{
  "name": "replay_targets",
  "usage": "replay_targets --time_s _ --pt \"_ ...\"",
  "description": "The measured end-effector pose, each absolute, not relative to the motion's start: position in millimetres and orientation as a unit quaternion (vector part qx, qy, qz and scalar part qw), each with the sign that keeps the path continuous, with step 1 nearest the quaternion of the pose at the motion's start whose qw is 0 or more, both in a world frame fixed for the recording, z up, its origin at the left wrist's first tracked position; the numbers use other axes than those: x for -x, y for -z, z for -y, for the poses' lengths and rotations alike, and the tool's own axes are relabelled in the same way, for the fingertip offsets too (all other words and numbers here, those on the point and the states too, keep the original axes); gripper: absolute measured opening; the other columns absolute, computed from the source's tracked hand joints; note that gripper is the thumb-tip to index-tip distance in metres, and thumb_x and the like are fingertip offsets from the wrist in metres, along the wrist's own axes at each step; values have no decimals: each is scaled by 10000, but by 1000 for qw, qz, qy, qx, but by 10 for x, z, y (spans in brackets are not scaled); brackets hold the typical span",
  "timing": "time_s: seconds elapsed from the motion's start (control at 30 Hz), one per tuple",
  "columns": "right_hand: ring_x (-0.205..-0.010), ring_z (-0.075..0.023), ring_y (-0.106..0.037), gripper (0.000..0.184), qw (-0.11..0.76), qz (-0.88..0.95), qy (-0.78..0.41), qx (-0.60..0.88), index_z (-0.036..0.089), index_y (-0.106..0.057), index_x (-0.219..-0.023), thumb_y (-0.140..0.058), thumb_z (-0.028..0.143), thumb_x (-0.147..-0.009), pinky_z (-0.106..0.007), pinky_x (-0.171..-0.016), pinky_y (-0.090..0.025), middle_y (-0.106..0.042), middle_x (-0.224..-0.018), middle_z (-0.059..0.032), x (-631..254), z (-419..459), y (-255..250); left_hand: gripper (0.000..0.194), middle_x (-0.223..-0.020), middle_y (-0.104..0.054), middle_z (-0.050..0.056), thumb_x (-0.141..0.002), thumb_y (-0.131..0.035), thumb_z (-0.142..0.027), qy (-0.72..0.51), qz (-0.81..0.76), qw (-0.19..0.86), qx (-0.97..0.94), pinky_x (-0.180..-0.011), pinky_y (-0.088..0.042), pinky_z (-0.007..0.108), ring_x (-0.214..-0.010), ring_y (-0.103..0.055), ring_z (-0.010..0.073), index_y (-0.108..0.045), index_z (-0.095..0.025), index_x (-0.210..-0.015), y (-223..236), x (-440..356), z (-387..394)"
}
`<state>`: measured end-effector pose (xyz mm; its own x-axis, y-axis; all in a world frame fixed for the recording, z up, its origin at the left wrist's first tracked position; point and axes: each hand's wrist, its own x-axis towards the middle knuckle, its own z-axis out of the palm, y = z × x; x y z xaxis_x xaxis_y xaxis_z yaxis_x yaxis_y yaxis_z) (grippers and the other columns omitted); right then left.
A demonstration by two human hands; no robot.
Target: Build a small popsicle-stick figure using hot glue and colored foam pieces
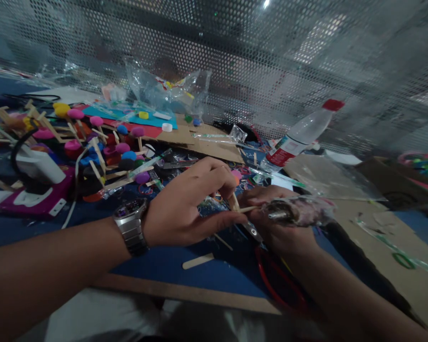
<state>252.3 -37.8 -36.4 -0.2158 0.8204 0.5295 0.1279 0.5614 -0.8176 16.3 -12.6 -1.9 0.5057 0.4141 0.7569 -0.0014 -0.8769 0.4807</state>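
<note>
Between the thumb and fingers of my left hand (192, 204) is a small piece of wooden craft stick (234, 203). A thin stick runs from it to the fingertips of my right hand (288, 237). My right hand is closed around what looks like a hot glue gun (299, 211), wrapped in clear plastic, its metal tip pointing left toward the sticks. Some of the right fingers are hidden behind it. Below the hands lie red-handled scissors (280, 280), partly covered by the right hand. A loose craft stick (198, 261) rests on the blue table (164, 270).
Left is a pile of stick pieces with coloured balls (123, 148) and a purple power strip (39, 199) with a plugged white adapter. A red-capped bottle (299, 135) leans behind my right hand. Cardboard (371, 242) lies right; perforated metal (235, 66) stands behind.
</note>
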Motion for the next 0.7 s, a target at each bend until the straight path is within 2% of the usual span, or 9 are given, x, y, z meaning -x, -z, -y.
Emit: replay_targets --time_s 0.33,0.57,0.7 --pt "-751 -192 -729 151 528 708 -318 345 335 -793 -920 -849 316 -781 -317 -686 -572 -779 -854 9 -2489 389 330 240 -909 -651 54 -894 -747 -338 -482 -122 223 -838 -810 -496 330 -996 -618 228 -553 -202 -932 25 -158 124" --pt "-730 -237 -726 180 518 689 -331 385 311 -773 -864 -858 425 -753 -374 -660 -572 -776 -828 -14 -2491 404 334 249 -908 -644 53 -887 -755 -344 -485 -119 221 -838 -806 -497 329 -995 -621 227 -557 -201 -937 35 -157 120" --pt "-727 -238 -713 195 525 680 -334 387 311 -769 -857 -866 433 -740 -375 -657 -564 -765 -811 -19 -2482 410 342 251 -917 -643 58 -893 -741 -370 -486 -129 225 -835 -772 -500 325 -987 -622 230 -555 -208 -940 41 -159 126"
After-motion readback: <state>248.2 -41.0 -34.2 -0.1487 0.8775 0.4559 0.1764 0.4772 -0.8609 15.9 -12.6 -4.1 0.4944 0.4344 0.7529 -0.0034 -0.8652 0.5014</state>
